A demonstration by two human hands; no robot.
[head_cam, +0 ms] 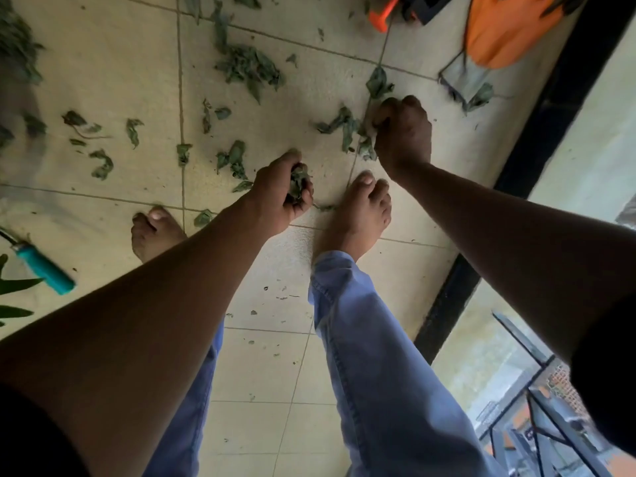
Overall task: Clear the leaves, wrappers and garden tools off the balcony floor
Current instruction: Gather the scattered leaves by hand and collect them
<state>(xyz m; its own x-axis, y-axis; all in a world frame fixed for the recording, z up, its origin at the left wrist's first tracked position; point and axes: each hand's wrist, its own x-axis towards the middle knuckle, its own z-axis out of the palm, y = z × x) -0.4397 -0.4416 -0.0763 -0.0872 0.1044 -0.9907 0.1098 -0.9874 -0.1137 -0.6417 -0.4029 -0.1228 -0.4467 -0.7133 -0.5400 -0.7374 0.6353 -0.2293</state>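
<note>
Wilted green leaves (249, 67) lie scattered over the beige tiled balcony floor (113, 70). My left hand (278, 194) is low over the tiles, its fingers curled round a bunch of leaves (297, 182). My right hand (402, 132) is down at the floor further right, fingers closed on leaves (366, 141) at a tile joint. A garden tool with a teal handle (44, 268) lies at the left edge. An orange-handled tool (382, 15) lies at the top.
My bare feet (361, 215) stand just behind both hands. An orange wrapper or bag (506, 32) lies at the top right beside a black railing base (543, 111). A plant's green leaves (13, 287) poke in at the left edge.
</note>
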